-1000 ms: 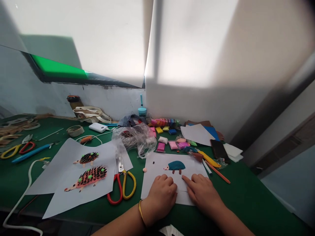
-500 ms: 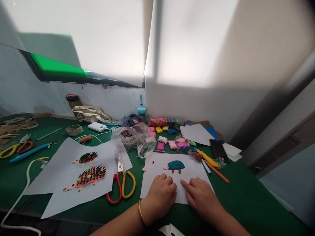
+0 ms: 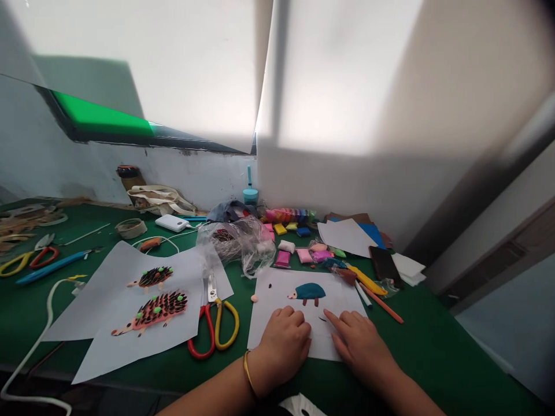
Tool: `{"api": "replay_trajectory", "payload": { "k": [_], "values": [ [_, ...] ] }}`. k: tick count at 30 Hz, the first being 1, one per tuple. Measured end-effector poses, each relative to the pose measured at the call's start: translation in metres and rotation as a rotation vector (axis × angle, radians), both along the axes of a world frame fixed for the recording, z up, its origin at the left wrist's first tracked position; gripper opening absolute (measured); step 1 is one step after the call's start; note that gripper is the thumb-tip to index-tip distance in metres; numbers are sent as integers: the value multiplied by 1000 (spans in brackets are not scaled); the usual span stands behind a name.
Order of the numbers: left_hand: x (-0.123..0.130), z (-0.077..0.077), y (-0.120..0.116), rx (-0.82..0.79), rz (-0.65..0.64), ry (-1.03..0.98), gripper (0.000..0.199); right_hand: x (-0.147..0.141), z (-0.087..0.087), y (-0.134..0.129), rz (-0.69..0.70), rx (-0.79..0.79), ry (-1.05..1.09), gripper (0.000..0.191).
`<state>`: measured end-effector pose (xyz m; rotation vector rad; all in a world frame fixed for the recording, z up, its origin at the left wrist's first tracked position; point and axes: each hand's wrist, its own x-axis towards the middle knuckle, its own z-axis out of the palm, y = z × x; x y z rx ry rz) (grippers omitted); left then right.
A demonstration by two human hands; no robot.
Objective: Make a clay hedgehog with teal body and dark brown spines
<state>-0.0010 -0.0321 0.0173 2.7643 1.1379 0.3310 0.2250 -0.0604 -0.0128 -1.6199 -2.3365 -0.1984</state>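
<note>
The right hand point(image 3: 358, 338), index finger extended and grasping nothing visible, has shifted aside, uncovering a thin dark strand point(image 3: 322, 319), apparently rolled out, on the paper point(image 3: 262, 323) below the teal hedgehog point(image 3: 310, 291), while the left hand point(image 3: 286, 338) rests curled, any contents hidden.

From my place I cannot read any word, number, brand or sign. On the blade of the scissors point(image 3: 212, 294), which lie near the front edge of the table point(image 3: 455, 358), I see small dark marks, but they are too small for me to tell if they are letters. The magenta packet point(image 3: 283, 259) and the white device point(image 3: 172, 223), toward the back edge, also give me nothing readable.
</note>
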Motion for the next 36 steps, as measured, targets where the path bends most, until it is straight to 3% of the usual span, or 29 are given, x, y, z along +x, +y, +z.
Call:
{"api": "replay_trajectory", "payload": {
  "k": [7,13,36],
  "values": [
    [1,-3,0,12,-1,-6,7,-7,10,-8,90,-22,-29,34],
    [1,-1,0,9,4,-3,8,-4,9,-4,38,36,-36,34],
    [0,-2,0,23,-4,-24,9,-2,11,3,98,-97,63,33]
  ]
}}
